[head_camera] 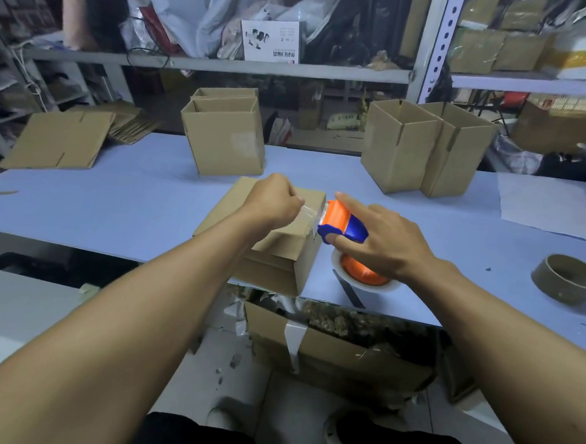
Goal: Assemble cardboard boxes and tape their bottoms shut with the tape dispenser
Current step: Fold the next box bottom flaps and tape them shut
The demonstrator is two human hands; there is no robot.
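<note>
Cardboard box [278,217] (matte, rectangular): left hand [274,203] pinches glossy tape [311,213], right hand [381,239] grips dispenser [343,225]

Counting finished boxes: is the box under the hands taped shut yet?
Not yet. The left hand pinches tape just pulled from the dispenser the right hand grips; a flap on the box sticks up.

I note: empty tape core [563,282] on table, right | paper sheet [546,206] far right | scrap box [331,354] below table edge
</note>
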